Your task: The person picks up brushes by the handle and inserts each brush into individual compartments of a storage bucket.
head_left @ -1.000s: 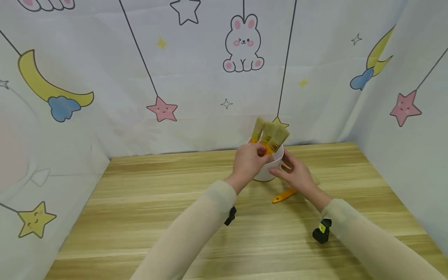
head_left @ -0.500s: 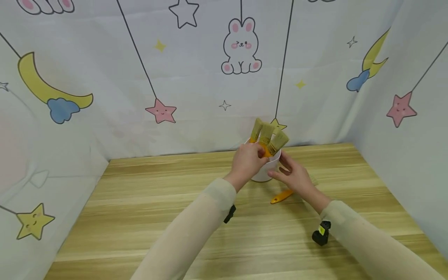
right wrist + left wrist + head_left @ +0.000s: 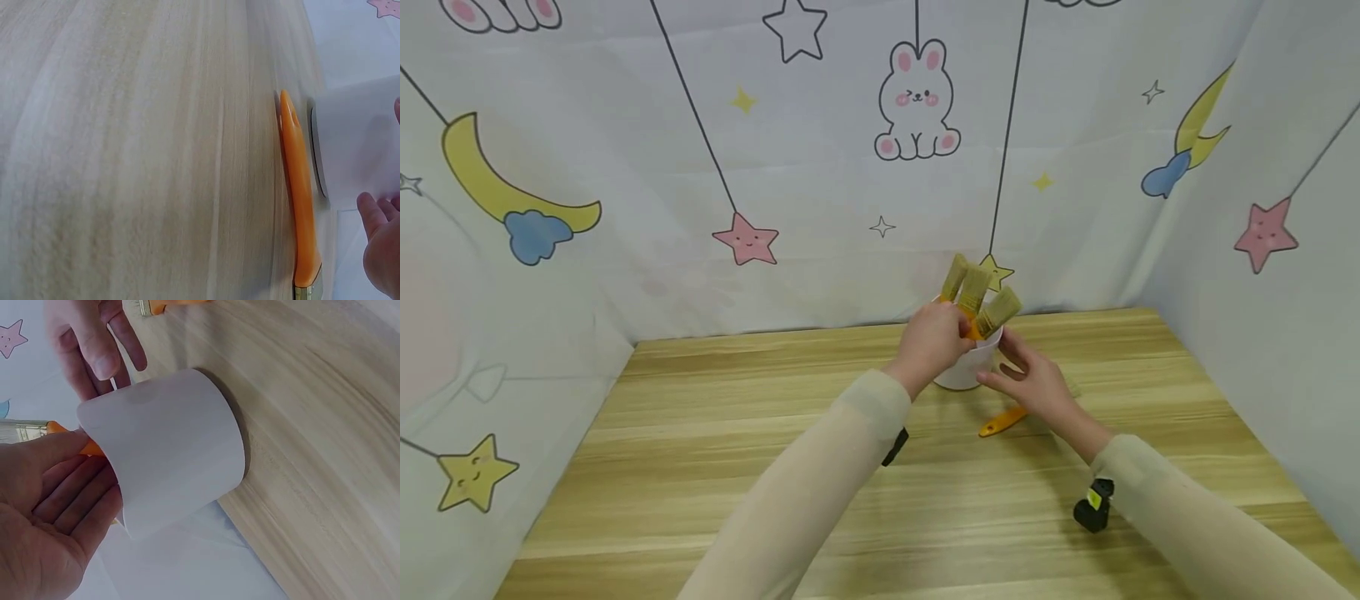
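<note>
A white cylindrical cup (image 3: 957, 377) stands near the table's back edge with several paintbrushes in it, bristles up. At its mouth my left hand (image 3: 932, 340) pinches the orange handle of a paintbrush (image 3: 1000, 312), which leans right. Two other brush heads (image 3: 973, 287) rise behind the fingers. On the cup's right side is my right hand (image 3: 1036, 382), its fingers loosely bent and its fingertips at the wall. In the left wrist view, the handle (image 3: 94, 449) passes beneath my left thumb into the cup; its lower end is hidden.
Another orange-handled paintbrush (image 3: 301, 200) lies on the wooden table (image 3: 760, 433), in front of the cup and partly beneath my right hand. A white printed cloth (image 3: 820, 183) hangs behind the table, and similar cloth flanks both sides.
The rightmost brush has tilted farther right and down, so the brush heads are spread wider apart. My left hand has turned slightly with it. My right hand stays beside the cup.
</note>
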A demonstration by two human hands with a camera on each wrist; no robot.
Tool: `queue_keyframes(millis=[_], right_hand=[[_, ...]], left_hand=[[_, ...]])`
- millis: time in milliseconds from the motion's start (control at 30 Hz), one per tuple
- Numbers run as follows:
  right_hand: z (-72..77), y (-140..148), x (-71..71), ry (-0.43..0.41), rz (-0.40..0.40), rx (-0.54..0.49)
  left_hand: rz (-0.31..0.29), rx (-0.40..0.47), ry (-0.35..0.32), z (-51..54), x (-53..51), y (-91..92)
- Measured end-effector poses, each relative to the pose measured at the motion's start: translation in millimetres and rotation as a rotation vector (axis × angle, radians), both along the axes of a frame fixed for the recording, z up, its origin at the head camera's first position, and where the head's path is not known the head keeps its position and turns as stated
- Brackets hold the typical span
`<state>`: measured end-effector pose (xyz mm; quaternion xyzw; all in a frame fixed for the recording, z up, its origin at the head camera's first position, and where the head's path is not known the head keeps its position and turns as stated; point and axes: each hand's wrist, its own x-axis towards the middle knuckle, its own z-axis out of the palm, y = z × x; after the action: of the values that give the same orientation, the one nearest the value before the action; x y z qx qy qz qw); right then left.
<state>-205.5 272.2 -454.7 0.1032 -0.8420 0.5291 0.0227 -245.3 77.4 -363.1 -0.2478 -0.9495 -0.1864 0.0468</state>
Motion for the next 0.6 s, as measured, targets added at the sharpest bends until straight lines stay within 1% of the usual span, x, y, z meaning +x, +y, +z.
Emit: queue_keyframes(millis=[200,467,600], right_hand=[[1.4,1.8,1.4,-0.028,-0.003,0.031],[-1.9,11.1,0.4,-0.045,0.011,0.055],[0.8,16.7,0.5,-0.052,0.018,0.072]], left_hand=[[0.002,-0.006,-0.047,5.4,0.6,-1.6],[-0.009,0.008,-0.059,7.4,1.1,-6.7],[-0.011,0.027,-0.064,9.7,1.0,-12.3]])
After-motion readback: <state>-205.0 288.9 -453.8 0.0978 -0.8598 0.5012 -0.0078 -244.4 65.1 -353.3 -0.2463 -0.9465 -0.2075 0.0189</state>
